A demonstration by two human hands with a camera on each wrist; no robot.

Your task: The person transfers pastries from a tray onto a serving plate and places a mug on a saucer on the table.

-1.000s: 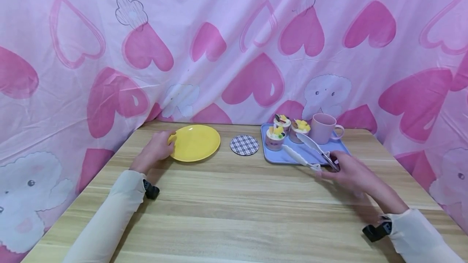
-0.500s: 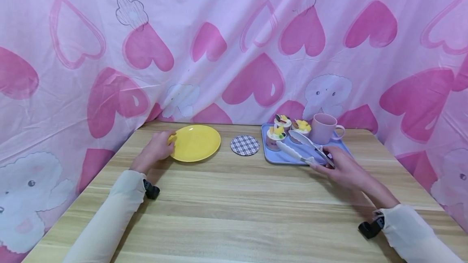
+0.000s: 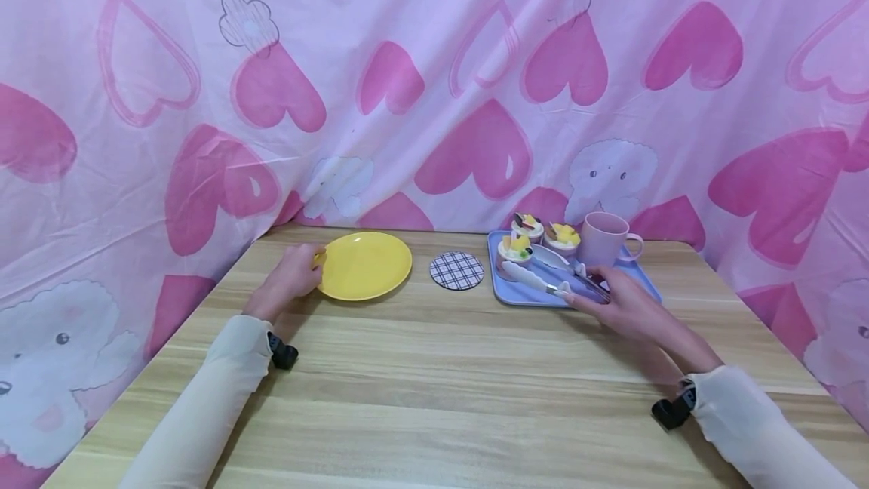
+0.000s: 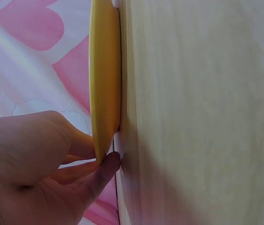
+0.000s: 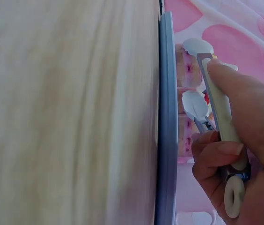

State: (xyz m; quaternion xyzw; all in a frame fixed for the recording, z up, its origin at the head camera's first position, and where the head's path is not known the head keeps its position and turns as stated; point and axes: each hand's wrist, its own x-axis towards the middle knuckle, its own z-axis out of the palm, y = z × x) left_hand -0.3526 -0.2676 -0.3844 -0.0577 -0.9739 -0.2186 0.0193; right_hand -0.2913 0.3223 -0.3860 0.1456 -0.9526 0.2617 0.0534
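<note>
My left hand [image 3: 285, 279] pinches the left rim of a yellow plate [image 3: 366, 266] that lies on the table. In the left wrist view, the thumb is on one face of the plate [image 4: 105, 70] and fingers are at the other. My right hand [image 3: 627, 304] grips white-tipped tongs [image 3: 532, 278] whose two arms stand apart. Those tips sit at the front dessert cup [image 3: 514, 249], one on either side as seen in the head view; contact cannot be told. Behind it are two more cups, a rear one [image 3: 526, 226] and a right one [image 3: 562, 237], all topped with fruit.
A blue tray [image 3: 523, 294] bears the cups and a pink mug [image 3: 604, 238] with its handle to the right. Between plate and tray lies a round checked coaster [image 3: 457, 270]. A pink heart-print cloth [image 3: 468, 81] hangs behind the wooden table [image 3: 421, 391].
My right hand has moved left with the tongs, bringing their tips from in front of the right cup to the front cup. The left hand keeps its hold on the plate.
</note>
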